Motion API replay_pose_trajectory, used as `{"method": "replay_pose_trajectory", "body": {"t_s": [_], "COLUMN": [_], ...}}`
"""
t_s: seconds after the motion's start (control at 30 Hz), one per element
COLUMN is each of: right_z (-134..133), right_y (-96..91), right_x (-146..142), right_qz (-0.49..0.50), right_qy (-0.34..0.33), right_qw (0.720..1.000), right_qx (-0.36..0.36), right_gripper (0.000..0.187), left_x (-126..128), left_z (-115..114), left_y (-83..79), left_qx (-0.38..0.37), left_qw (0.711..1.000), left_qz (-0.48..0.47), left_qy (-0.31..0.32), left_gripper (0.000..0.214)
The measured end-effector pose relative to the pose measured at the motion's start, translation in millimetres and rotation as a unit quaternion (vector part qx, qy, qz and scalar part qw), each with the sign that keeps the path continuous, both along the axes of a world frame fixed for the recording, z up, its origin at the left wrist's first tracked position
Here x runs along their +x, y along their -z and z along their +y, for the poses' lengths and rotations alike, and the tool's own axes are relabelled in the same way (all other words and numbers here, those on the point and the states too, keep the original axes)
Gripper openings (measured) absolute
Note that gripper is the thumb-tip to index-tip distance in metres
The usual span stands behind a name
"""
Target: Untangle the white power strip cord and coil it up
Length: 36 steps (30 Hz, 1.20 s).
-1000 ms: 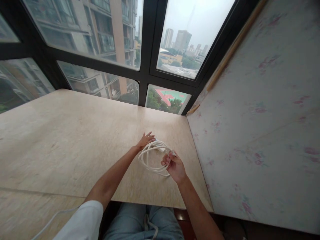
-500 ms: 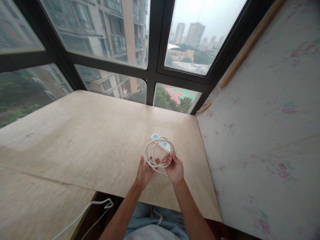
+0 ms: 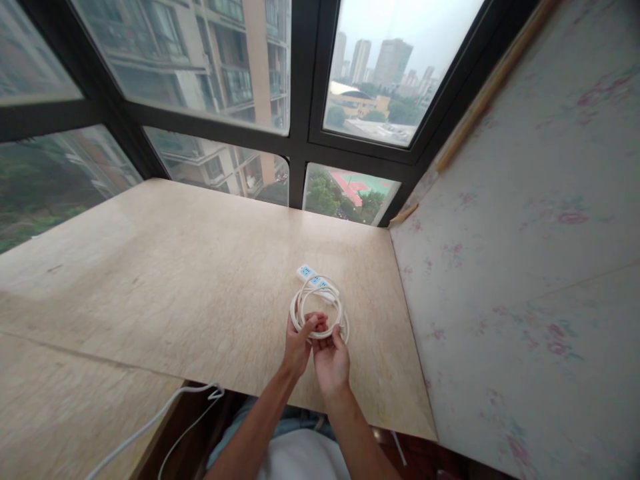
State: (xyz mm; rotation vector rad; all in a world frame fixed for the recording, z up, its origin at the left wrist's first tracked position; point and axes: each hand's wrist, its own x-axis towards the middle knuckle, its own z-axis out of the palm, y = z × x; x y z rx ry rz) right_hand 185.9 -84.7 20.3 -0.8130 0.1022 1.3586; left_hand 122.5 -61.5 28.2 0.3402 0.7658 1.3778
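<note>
A white power strip (image 3: 313, 279) with blue-marked sockets lies on the light wooden tabletop (image 3: 190, 280). Its white cable (image 3: 320, 308) is wound into a round coil that lies over the strip's near end. My left hand (image 3: 299, 347) pinches the near side of the coil with thumb and fingers closed on it. My right hand (image 3: 330, 360) is pressed against the left one, its fingers closed on the same part of the coil.
A pale wall panel with faint pink marks (image 3: 525, 267) rises along the table's right edge. Dark-framed windows (image 3: 300, 133) stand behind the table. A loose white cord (image 3: 150, 423) hangs off the front edge at lower left, beside my lap.
My left hand came back from the far side of the coil to its near side. Both hands have drawn together on the cable, and the coil looks tighter and rounder.
</note>
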Motion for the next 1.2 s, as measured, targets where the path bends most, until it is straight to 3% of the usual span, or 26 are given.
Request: {"method": "replay_pose_trajectory", "body": {"t_s": [0.1, 0.2, 0.37, 0.5, 0.57, 0.7, 0.87, 1.03, 1.1, 1.2], "right_z": [-9, -19, -34, -44, -48, -54, -56, -57, -57, -58], "right_y": [-8.3, -10.0, 1.8, 5.3, 4.4, 7.6, 16.4, 13.9, 11.1, 6.4], "right_x": [-2, 0, 7, 7, 6, 8, 19, 30, 31, 28], "right_qz": [-0.041, -0.132, -0.315, -0.441, -0.467, -0.447, -0.463, -0.428, -0.395, -0.275], "right_qy": [-0.009, -0.064, -0.164, -0.216, -0.215, -0.188, -0.2, -0.22, -0.23, -0.234], "right_qw": [0.999, 0.987, 0.929, 0.87, 0.857, 0.875, 0.864, 0.877, 0.889, 0.932], "right_qx": [-0.031, -0.067, -0.103, -0.044, -0.018, -0.01, -0.013, -0.013, -0.018, -0.026], "right_gripper": [0.02, 0.027, 0.041, 0.046, 0.043, 0.042, 0.037, 0.031, 0.031, 0.031], "left_x": [0, -3, -9, -13, -15, -21, -31, -34, -33, -32], "left_z": [4, 6, 4, 3, 2, 1, 0, -2, -2, -2], "left_y": [-5.6, -11.9, -17.4, -12.3, -9.4, -7.5, -5.4, -1.5, -0.9, -1.1], "left_qx": [-0.023, 0.0, 0.018, -0.014, -0.021, -0.015, -0.027, -0.05, -0.065, -0.074], "left_qw": [1.0, 1.0, 0.998, 0.995, 0.993, 0.989, 0.984, 0.979, 0.976, 0.973], "left_qz": [0.009, -0.01, -0.056, -0.092, -0.112, -0.144, -0.169, -0.179, -0.182, -0.194], "left_qy": [-0.009, 0.0, 0.027, 0.032, 0.032, 0.029, 0.044, 0.083, 0.095, 0.102], "left_gripper": [0.061, 0.053, 0.04, 0.031, 0.027, 0.022, 0.018, 0.017, 0.023, 0.026]}}
